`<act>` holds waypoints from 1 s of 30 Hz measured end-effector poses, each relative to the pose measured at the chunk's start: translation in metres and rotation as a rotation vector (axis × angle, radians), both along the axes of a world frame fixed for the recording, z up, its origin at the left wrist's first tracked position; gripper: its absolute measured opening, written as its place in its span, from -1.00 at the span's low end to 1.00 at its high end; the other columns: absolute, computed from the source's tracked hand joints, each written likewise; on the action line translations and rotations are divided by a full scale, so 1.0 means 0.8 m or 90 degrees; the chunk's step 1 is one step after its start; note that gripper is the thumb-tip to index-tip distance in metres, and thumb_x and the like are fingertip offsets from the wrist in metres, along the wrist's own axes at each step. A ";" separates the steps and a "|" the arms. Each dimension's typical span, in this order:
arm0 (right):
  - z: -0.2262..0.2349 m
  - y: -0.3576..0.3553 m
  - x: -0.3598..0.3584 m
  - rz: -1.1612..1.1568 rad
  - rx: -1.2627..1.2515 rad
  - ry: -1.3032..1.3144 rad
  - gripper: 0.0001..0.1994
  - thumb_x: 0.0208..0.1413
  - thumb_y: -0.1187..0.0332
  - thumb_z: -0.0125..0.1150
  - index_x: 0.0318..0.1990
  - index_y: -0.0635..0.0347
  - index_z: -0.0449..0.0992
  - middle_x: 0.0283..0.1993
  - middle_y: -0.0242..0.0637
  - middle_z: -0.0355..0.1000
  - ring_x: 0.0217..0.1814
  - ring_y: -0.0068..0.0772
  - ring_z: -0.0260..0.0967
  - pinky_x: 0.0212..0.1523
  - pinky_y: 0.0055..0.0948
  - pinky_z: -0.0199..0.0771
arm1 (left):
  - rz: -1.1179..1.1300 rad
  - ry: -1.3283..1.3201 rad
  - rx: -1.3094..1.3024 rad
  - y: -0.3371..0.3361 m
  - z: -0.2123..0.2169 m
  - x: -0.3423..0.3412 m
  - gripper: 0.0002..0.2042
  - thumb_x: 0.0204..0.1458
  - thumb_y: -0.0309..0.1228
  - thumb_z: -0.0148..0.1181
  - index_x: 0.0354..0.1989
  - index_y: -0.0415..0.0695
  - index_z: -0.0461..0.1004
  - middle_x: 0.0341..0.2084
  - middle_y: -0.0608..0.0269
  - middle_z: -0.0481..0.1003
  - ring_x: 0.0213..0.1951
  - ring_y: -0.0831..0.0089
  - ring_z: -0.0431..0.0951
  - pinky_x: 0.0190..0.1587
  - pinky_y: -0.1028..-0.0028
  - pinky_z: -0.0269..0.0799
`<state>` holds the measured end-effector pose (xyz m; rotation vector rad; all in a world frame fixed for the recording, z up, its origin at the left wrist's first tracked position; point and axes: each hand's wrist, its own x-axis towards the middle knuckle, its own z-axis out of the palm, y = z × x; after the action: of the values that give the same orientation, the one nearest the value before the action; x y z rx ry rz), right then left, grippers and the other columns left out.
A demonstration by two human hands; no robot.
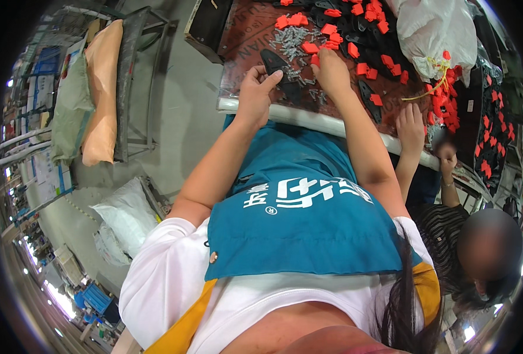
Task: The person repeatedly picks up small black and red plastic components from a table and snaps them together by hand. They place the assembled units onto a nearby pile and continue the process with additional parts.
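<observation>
At the table's near edge, my left hand [258,91] is closed on a flat black plastic part [281,75], thumb on top and fingers curled at its side. To its right, my right hand [333,72] reaches over the tabletop with its fingertips together at a small red plastic piece [315,60], which they seem to pinch. Loose silver screws [291,41] lie in a heap just beyond my hands, with some scattered between them. More red pieces [329,29] and black parts are spread at the far right of the heap.
A white sack [435,32] tied with yellow cord sits at the right of the table [247,76], by a pile of red pieces [444,103]. A co-worker's hand [412,127] rests near the table edge. Filled sacks [102,88] lean on a metal frame at left.
</observation>
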<state>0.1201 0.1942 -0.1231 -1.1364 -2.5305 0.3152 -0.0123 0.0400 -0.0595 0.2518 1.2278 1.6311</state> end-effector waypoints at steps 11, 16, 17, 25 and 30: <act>0.093 -0.063 0.056 -0.081 -0.761 0.579 -0.75 0.11 0.42 0.20 -0.10 0.39 0.48 -0.24 -0.29 0.51 -0.28 -0.60 0.41 -0.19 -0.60 0.41 | -0.051 0.016 0.008 0.010 0.016 0.022 -0.78 0.10 -0.52 0.14 -0.11 -0.20 0.29 -0.23 0.21 0.48 -0.18 0.44 0.53 -0.13 0.44 0.51; 0.093 -0.071 0.063 -0.069 -0.794 0.638 -0.75 0.11 0.42 0.21 -0.09 0.36 0.48 -0.27 -0.35 0.49 -0.28 -0.65 0.38 -0.23 -0.65 0.37 | -0.077 0.032 0.041 0.008 0.019 0.026 -0.79 0.11 -0.53 0.12 -0.12 -0.18 0.28 -0.20 0.18 0.50 -0.17 0.43 0.54 -0.15 0.48 0.49; 0.092 -0.072 0.062 -0.069 -0.796 0.664 -0.75 0.11 0.41 0.21 -0.08 0.33 0.48 -0.30 -0.39 0.48 -0.30 -0.67 0.37 -0.29 -0.69 0.35 | -0.079 0.027 0.058 0.007 0.023 0.026 -0.80 0.11 -0.53 0.12 -0.12 -0.18 0.28 -0.20 0.17 0.50 -0.17 0.42 0.55 -0.15 0.49 0.49; 0.101 -0.079 0.059 -0.047 -0.792 0.687 -0.74 0.10 0.42 0.22 -0.08 0.37 0.48 -0.28 -0.35 0.49 -0.27 -0.63 0.36 -0.18 -0.64 0.37 | -0.064 0.043 0.060 0.003 0.028 0.022 -0.82 0.12 -0.52 0.11 -0.14 -0.16 0.28 -0.20 0.15 0.51 -0.17 0.43 0.55 -0.19 0.50 0.49; 0.106 -0.080 0.064 -0.079 -0.762 0.657 -0.74 0.11 0.43 0.21 -0.08 0.37 0.48 -0.27 -0.35 0.49 -0.26 -0.63 0.37 -0.19 -0.64 0.35 | -0.082 0.080 0.111 0.004 0.027 0.026 -0.83 0.12 -0.52 0.11 -0.15 -0.17 0.29 -0.22 0.15 0.52 -0.18 0.44 0.56 -0.25 0.55 0.50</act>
<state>0.1713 0.1302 -0.0385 -0.9779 -1.2141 1.9229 0.0083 0.0429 -0.0381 0.5392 1.1385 1.6309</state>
